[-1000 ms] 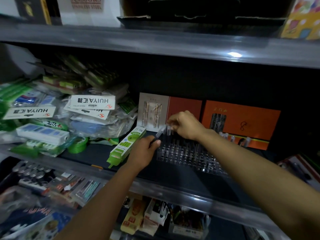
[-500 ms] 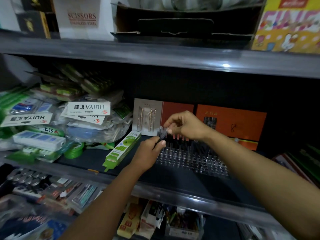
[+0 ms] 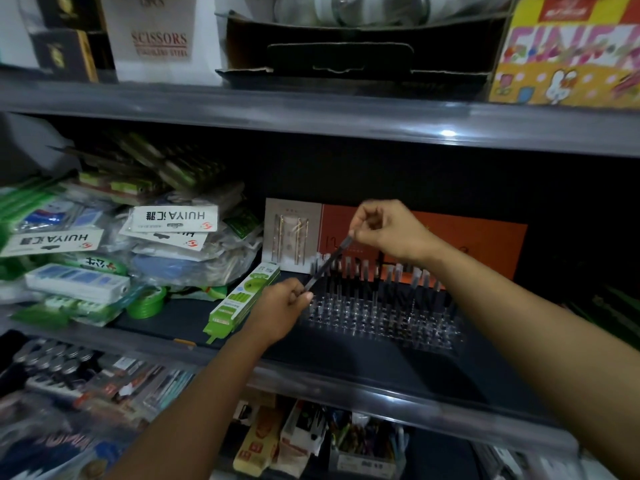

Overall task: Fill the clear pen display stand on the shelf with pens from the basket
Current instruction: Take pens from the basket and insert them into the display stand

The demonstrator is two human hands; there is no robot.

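Observation:
A clear pen display stand (image 3: 381, 317) with many small holes sits on the dark middle shelf. A row of dark pens (image 3: 377, 271) with clear caps stands along its back. One dark pen (image 3: 327, 264) slants above the stand's left back corner. My right hand (image 3: 384, 230) pinches its upper end. My left hand (image 3: 284, 306) grips its lower end, just left of the stand. The basket is out of view.
A green and white box (image 3: 242, 299) lies left of the stand, beside a pile of bagged stationery (image 3: 138, 237) and a green tape roll (image 3: 147, 301). Orange cards (image 3: 485, 237) lean behind the stand. The upper shelf edge (image 3: 311, 116) hangs overhead. More goods fill the shelf below (image 3: 104, 379).
My right hand has risen up and to the right, drawing the pen's top end with it. The pen now stretches between both hands above the stand. The camera view tilted upward.

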